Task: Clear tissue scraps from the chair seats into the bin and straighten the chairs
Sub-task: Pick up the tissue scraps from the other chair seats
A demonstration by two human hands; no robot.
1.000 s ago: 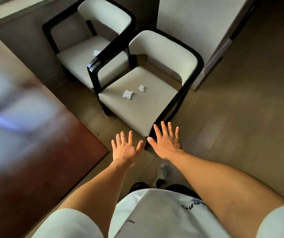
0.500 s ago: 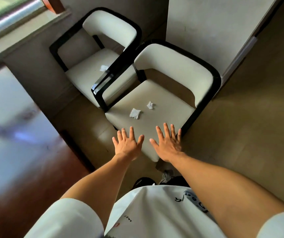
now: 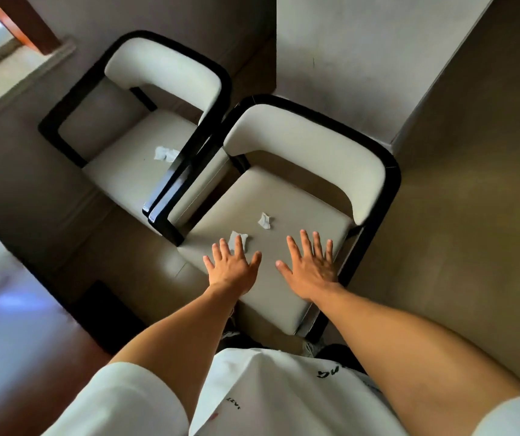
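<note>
The brown floor (image 3: 459, 247) and blurry wooden table (image 3: 16, 341) were hard to see. Both flat, spread hands held nothing: left hand (image 3: 231, 268) partly hid one crumpled white tissue scrap (image 3: 243, 238); another white scrap (image 3: 265, 220) lay beyond right hand (image 3: 310, 269) on the cream black-framed chair (image 3: 287, 196).

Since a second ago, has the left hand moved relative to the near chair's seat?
Yes. The left hand advanced over the seat; its fingertips now overlap the nearer tissue scrap.

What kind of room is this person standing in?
Probably a meeting or waiting room, though that is a guess. Two matching cream armchairs with black frames, one nearer and one farther, stand side by side against a wall, beside a large polished wooden table and a window sill.
</note>
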